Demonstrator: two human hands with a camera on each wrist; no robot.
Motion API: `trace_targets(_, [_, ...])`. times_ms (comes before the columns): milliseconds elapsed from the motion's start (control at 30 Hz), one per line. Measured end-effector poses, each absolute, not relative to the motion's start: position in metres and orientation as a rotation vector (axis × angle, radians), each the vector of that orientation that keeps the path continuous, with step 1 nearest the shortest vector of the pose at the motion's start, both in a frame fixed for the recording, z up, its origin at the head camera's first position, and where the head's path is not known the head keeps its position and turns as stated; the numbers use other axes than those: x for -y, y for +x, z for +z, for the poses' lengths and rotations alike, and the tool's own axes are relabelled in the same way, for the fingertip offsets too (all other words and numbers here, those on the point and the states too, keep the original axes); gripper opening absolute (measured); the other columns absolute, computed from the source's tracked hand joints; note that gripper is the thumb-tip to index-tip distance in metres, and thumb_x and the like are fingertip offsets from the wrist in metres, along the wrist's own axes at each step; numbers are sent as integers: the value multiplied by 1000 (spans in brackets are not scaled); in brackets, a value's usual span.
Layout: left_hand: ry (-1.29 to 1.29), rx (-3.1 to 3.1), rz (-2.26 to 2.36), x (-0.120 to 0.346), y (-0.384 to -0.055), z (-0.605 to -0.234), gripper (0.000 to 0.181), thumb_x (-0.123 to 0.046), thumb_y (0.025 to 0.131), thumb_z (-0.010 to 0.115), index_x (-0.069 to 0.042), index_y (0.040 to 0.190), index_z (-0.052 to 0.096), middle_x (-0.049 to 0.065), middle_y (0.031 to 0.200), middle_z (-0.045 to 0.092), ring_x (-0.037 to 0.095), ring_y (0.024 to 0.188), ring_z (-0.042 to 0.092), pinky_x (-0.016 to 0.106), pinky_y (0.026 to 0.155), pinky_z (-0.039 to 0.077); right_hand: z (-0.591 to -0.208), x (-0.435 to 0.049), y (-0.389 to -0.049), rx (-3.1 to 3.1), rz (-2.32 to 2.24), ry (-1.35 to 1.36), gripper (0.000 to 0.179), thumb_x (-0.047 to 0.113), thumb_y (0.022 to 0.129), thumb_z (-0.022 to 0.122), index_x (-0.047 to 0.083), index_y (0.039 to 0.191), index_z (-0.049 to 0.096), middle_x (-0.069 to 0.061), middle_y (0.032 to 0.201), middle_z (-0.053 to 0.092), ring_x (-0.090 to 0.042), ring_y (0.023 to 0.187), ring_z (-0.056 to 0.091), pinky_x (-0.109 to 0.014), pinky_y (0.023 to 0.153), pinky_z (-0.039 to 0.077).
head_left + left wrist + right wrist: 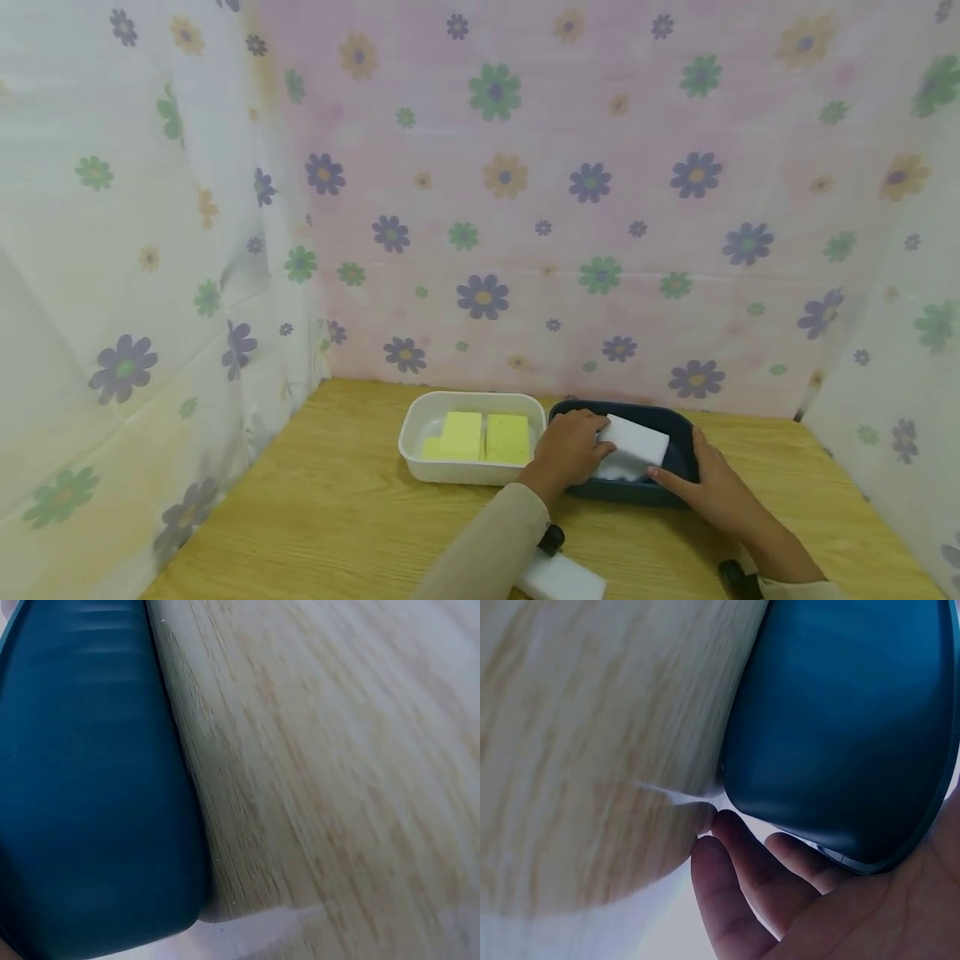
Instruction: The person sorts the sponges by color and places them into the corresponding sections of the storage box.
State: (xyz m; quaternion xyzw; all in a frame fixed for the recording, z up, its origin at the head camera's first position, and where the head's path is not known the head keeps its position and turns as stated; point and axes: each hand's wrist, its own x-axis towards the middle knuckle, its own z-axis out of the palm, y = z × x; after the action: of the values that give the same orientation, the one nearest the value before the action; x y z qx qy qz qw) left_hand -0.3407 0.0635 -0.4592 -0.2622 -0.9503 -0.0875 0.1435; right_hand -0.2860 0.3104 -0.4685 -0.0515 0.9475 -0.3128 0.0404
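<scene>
A white sponge block is tilted inside the dark blue tray. My left hand pinches its left end between thumb and fingers. Beneath it, part of another white piece shows in the tray. At the tray's right end, my right hand grips the wall, with the thumb over the front rim close to the block. In the right wrist view, the fingers curl beneath the tray's outer end. The left wrist view shows mostly the tray's outer wall.
A white tray with several yellow sponge blocks stands left of the blue one. Another white block lies on the wooden table near the left sleeve. Flowered cloth hangs behind and at both sides.
</scene>
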Motion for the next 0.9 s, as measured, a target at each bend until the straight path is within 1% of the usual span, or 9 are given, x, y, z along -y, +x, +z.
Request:
trace_targets(133, [-757,2745,-255,-61,-342,-462,45,-53,102,61,-30,141,65,-11,136,68,12,126,62,34,110,47,-471,-307,-287,-2893,-990,-166,129,72,94,58,-7,158,-20,-45,162,0,-68,145,12,-80,107,28])
trace_targets(300, [-770,2756,-282,-63,-346,-463,44,-53,102,59,-31,140,65,-11,137,67,14,127,62,36,111,47,-468,-308,-286,-2900,-986,-155,128,73,94,58,-6,159,-19,-43,163,0,-67,146,11,-80,109,24])
trace_targets(500, [-790,2726,-299,-66,-346,-459,39,-51,103,59,-30,135,68,-10,135,68,15,127,62,38,111,47,-463,-311,-284,-2907,-966,-143,128,73,94,57,-5,159,-20,-43,164,0,-67,146,12,-80,108,25])
trace_targets(667, [-814,2660,-352,-62,-348,-455,37,-50,105,56,-26,130,70,-6,132,68,18,127,61,42,109,48,-461,-311,-286,-2906,-954,-140,128,72,94,58,-5,159,-21,-43,163,-1,-67,146,12,-80,108,25])
trace_targets(800, [-905,2552,-439,-55,-347,-453,30,-42,105,60,-22,124,73,-5,124,69,17,120,63,39,106,50,-464,-311,-285,-2887,-971,-141,127,70,95,59,-5,158,-22,-43,163,-2,-67,146,11,-80,108,25])
trace_targets(900, [-1019,2516,-443,-43,-337,-442,26,-37,104,64,-21,122,73,-5,124,68,16,118,63,36,105,50,-465,-310,-283,-2878,-990,-143,127,70,95,59,-3,158,-23,-43,164,-3,-67,146,10,-80,109,25])
